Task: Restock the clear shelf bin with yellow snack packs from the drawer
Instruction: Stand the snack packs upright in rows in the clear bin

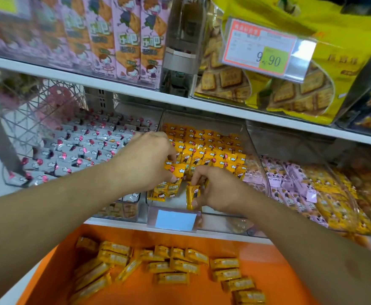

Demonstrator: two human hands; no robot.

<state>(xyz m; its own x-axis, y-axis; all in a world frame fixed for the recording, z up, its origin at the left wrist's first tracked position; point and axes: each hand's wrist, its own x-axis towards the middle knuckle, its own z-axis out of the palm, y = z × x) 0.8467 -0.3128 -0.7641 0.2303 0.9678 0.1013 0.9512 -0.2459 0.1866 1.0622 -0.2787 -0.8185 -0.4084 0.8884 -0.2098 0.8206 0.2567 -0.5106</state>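
- Fingers of the left hand (149,159) curl round a few yellow snack packs (175,172) at the front of the clear shelf bin (255,148); the right hand (215,190) pinches one more pack (192,193) just inside the bin's front lip.
- Judged step: seating these packs in the front gap. Best to stand them against the filled rows behind, faces forward, and let go only once they lean steady.
- Held pack's long axis runs roughly upright, top tipped slightly back.
- Loose packs in the orange drawer (257,243) below lie flat, mostly crosswise.
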